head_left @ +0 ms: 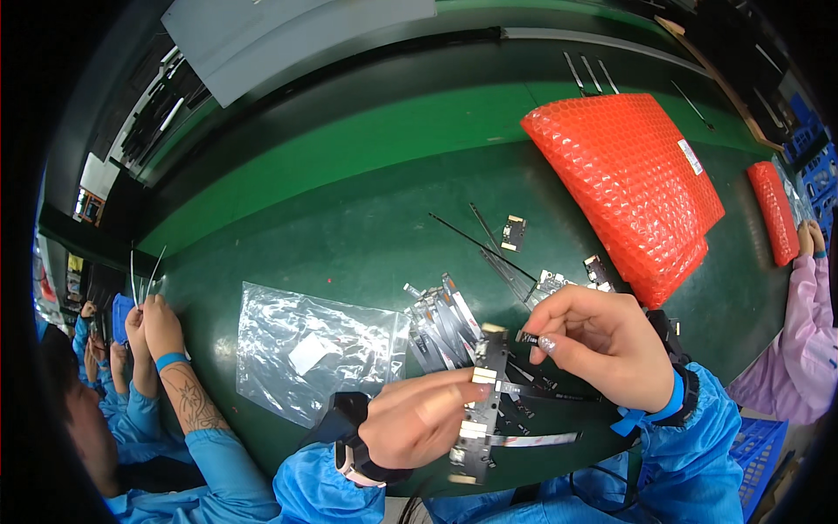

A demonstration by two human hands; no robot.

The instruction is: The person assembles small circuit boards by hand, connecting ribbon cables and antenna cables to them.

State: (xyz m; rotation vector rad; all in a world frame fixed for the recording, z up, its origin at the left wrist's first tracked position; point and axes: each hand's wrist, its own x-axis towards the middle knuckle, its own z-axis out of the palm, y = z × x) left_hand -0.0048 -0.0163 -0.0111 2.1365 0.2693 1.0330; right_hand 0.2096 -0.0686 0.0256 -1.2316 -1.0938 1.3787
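My left hand (423, 417) grips a long narrow strip of dark circuit boards (474, 441) with pale pads; the strip stands tilted toward me. Flat ribbon cables (541, 439) stick out from its right side. Thumb and forefinger of my right hand (602, 345) are pinched on a small dark connector piece (527, 337), just right of the strip's upper end. Whether a cable trails from that piece is hidden. Behind the strip lies a bundle of grey ribbon cables (439, 325). Past my right hand are small loose circuit boards (513, 233) and thin dark cables (489, 240).
A clear plastic bag (305, 349) lies left on the green table (349, 218). A large red bubble-wrap package (633, 183) sits at the right, with a smaller red roll (773, 214) beyond. Co-workers' hands (157, 330) are at work left, and another person's (812, 236) far right.
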